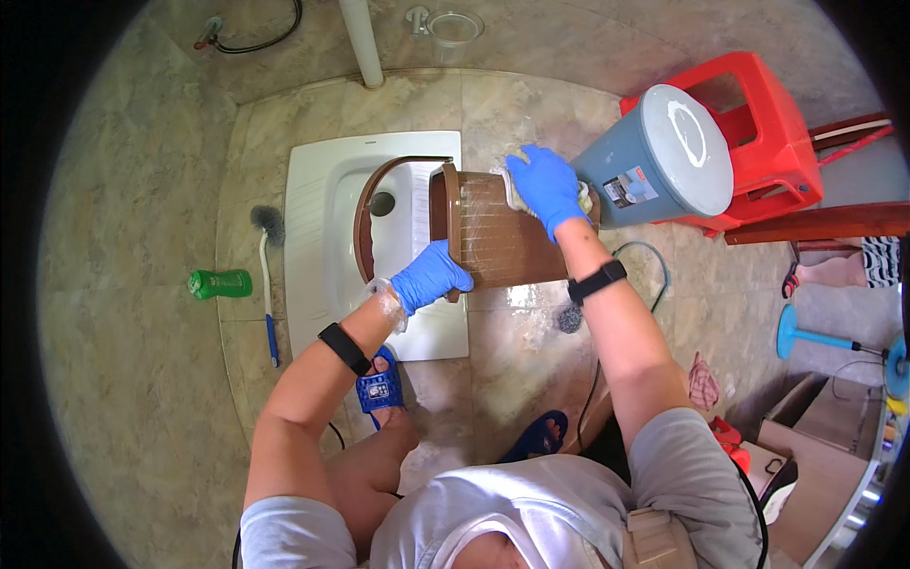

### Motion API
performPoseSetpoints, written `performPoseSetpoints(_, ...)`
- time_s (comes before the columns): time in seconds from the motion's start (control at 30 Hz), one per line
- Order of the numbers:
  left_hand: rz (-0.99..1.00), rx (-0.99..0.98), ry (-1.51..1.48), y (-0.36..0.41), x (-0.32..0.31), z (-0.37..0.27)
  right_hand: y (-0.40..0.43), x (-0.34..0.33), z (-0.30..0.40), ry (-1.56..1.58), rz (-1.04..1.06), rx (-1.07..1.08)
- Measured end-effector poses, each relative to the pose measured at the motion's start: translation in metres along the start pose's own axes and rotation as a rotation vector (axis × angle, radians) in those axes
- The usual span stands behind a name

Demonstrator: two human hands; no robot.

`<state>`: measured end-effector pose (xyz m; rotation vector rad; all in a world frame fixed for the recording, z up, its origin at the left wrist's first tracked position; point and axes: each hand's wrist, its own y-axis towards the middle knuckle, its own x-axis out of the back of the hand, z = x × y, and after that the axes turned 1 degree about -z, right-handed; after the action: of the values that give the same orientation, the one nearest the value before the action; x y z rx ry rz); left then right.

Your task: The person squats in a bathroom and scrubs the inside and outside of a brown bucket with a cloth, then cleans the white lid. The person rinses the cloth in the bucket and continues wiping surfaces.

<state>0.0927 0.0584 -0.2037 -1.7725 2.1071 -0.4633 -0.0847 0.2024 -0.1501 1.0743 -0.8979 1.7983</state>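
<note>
A brown plastic bin [508,245] lies on its side over the right part of a white squat toilet [309,249], its mouth facing left. My left hand [430,277], in a blue glove, grips the bin's near rim. On the bin's upper side, toward its base, my blue-gloved right hand [546,186] presses a whitish cloth [521,198]. A curved brown band [364,220] extends from the bin's mouth over the toilet basin. Wet streaks cover the bin's side. A grey scouring ball [569,319] rests on the wet floor below my right wrist.
A grey-blue bin with a lid [625,171] leans by a red plastic stool [775,128]. Left of the toilet are a toilet brush [266,284] and a green bottle [231,284]. A pipe [362,43] stands behind. At far right are another person's leg [828,274] and cardboard boxes [817,455].
</note>
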Motion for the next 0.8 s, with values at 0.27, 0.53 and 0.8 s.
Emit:
performPoseSetpoints(0.27, -0.021, 0.179, 0.357, -0.027, 0.003, 0.118, -0.131, -0.069, -0.007, 0.258, -0.155, 0.469)
performPoseSetpoints(0.53, -0.254, 0.004, -0.554, 0.001, -0.024, 0.025, -0.109, -0.100, -0.004, 0.187, -0.331, 0.383)
performPoseSetpoints(0.8, -0.286, 0.115, 0.108, -0.006, -0.020, 0.047, -0.131, -0.092, -0.107, 0.160, -0.329, 0.307)
